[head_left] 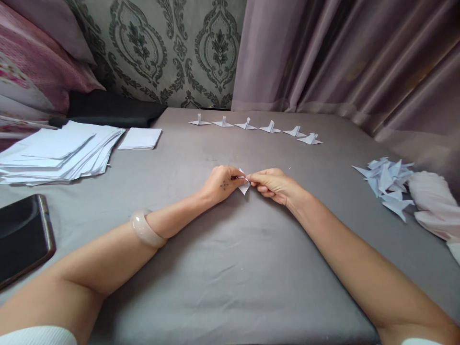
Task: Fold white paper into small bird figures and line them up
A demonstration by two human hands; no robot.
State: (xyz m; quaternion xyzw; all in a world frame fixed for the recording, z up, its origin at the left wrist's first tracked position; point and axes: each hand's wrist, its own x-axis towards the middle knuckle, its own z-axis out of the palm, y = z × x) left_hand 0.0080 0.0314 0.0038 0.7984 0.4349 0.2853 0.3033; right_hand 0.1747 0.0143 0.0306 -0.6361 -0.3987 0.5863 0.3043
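Observation:
Just above the middle of the grey cloth surface [230, 268], my two hands meet over a small folded white paper piece [244, 189]. My left hand [223, 184] pinches it from the left between thumb and fingers. From the right, my right hand [275, 184] pinches the same piece with thumb and forefinger, its other fingers curled in. A pointed flap hangs below the fingertips; the rest is mostly covered by them. Farther back, several folded white paper figures [272, 127] stand in a row, each with flat points at the sides and an upright part.
At left lie a big stack of white paper [89, 148], a smaller paper stack [141, 139] and a dark phone [25, 235]. A pile of folded paper pieces [388, 177] sits at right beside crumpled pale cloth [433, 201]. Purple curtains [323, 57] hang behind.

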